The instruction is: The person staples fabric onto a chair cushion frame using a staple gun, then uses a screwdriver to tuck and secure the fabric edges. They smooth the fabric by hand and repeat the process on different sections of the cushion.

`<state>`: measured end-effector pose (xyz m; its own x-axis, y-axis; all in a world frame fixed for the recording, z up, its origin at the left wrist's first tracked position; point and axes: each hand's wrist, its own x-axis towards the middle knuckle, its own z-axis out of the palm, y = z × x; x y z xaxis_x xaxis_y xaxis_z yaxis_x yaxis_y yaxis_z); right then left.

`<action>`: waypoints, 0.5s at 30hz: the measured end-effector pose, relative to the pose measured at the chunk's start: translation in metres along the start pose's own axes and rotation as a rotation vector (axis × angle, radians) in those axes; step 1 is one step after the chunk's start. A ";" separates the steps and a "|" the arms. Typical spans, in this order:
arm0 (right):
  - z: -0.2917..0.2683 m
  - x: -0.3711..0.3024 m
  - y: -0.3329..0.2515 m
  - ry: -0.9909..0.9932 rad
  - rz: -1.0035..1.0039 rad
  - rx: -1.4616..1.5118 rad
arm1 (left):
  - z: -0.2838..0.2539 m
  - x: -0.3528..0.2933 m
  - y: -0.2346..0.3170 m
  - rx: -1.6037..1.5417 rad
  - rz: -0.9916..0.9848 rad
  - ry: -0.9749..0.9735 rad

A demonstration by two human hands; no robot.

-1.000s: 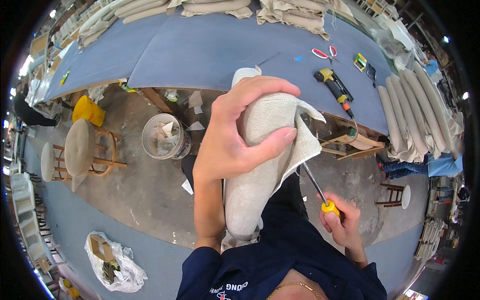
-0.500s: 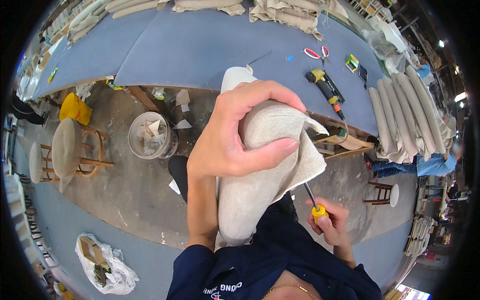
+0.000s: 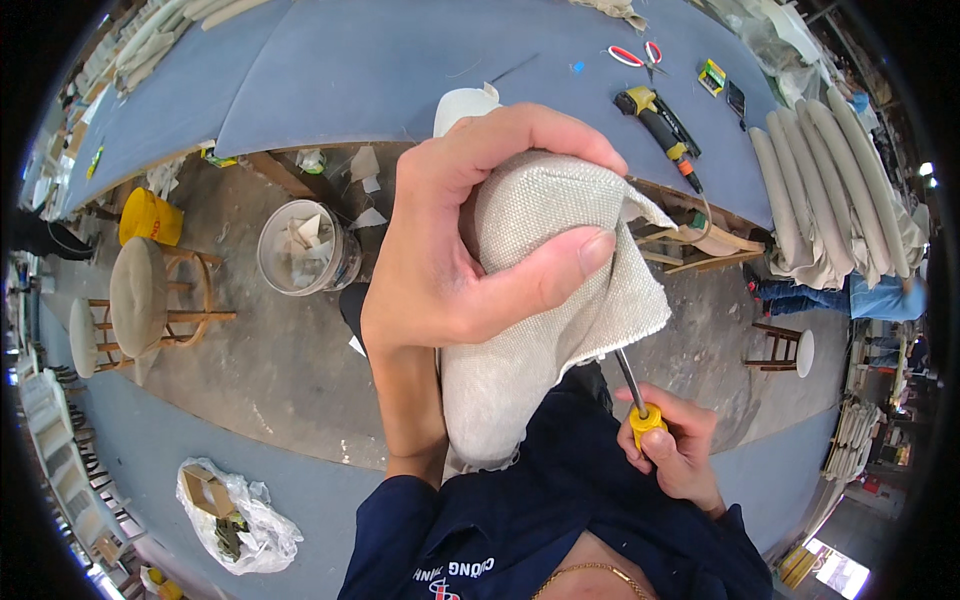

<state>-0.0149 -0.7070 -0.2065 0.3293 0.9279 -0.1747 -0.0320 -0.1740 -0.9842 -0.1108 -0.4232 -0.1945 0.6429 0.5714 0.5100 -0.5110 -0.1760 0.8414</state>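
Observation:
A padded piece covered in beige woven fabric [image 3: 510, 375] stands up close in front of me, with a loose flap of cloth hanging off its right side. Around its rounded end my left hand [image 3: 470, 235] is wrapped, thumb and fingers pressing on the cloth. Lower right, my right hand [image 3: 675, 445] grips a screwdriver [image 3: 648, 424] by its yellow handle. The metal shaft points up and left under the edge of the flap, where its tip is hidden.
Beyond lies a blue-grey worktable [image 3: 350, 75] bearing a staple gun [image 3: 660, 125], red-handled scissors [image 3: 640, 57] and a small box [image 3: 711, 76]. Padded panels [image 3: 835, 190] stand at the right. A scrap bucket [image 3: 300, 250], padded stools [image 3: 140, 295] and a plastic bag [image 3: 240, 520] are at the left.
The padded piece and my left hand appear larger and nearer. The table and its tools have shifted upward in view. Both hands keep their holds.

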 end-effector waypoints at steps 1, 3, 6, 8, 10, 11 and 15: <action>0.002 0.000 0.003 -0.006 -0.015 0.017 | 0.000 0.001 -0.001 0.019 0.026 0.016; 0.006 0.002 0.005 -0.017 -0.022 0.031 | 0.003 -0.002 -0.002 0.046 0.040 0.081; 0.007 0.012 -0.001 -0.048 0.023 -0.009 | 0.008 -0.007 0.003 0.059 0.025 0.223; 0.005 0.013 0.003 -0.060 -0.031 -0.093 | 0.009 -0.011 0.004 0.029 0.039 0.279; 0.000 0.014 0.002 -0.066 -0.059 -0.170 | 0.006 -0.011 0.001 -0.011 0.064 0.276; -0.005 0.008 0.003 -0.069 -0.046 -0.193 | 0.007 -0.011 0.001 -0.015 0.059 0.272; -0.007 0.000 0.015 -0.025 -0.048 -0.228 | 0.010 -0.008 0.000 -0.025 0.046 0.246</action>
<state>-0.0086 -0.7118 -0.2211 0.3021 0.9441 -0.1317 0.1983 -0.1974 -0.9600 -0.1101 -0.4355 -0.1968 0.4617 0.7418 0.4864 -0.5529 -0.1882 0.8117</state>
